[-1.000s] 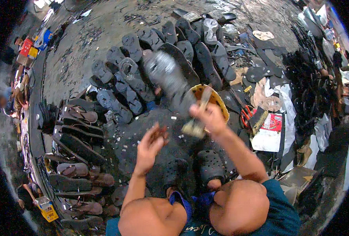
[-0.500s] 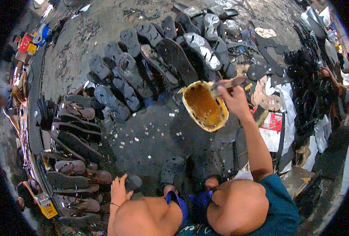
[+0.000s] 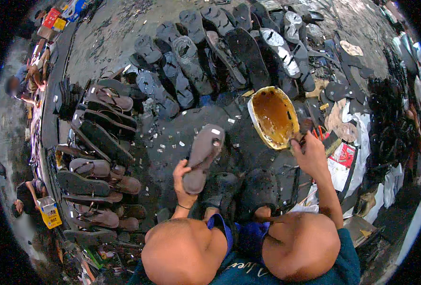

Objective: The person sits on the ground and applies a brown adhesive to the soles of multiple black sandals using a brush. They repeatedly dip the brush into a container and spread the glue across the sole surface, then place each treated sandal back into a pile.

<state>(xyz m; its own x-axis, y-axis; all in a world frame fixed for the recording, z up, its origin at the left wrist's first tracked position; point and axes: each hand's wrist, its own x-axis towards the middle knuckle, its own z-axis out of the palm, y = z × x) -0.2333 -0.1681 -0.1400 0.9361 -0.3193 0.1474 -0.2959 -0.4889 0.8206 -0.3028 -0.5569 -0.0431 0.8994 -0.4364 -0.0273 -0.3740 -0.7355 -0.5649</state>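
Observation:
My left hand (image 3: pixel 182 183) is closed round a brown thong sandal (image 3: pixel 203 159), held upright with its footbed in view, just left of my feet. At the right, my right hand (image 3: pixel 312 154) grips a brush (image 3: pixel 306 126) by its dark handle. The bristle end is down at the near right rim of a pale, crusted oval tub (image 3: pixel 253 117), largely hidden by my fingers. Amber-brown, glue-like liquid (image 3: pixel 274 111) lies in the tub.
Dark soles (image 3: pixel 191 66) stand in a curved row beyond the tub. Brown sandals (image 3: pixel 89 168) are stacked at the left. Dark straps (image 3: pixel 386 114) and paper sheets (image 3: pixel 338 173) lie at the right. Two other people (image 3: pixel 27 78) sit at the far left.
My left hand has picked up a brown sandal from the left side and brought it toward the middle. My right hand has drawn the brush from inside the tub to its near rim.

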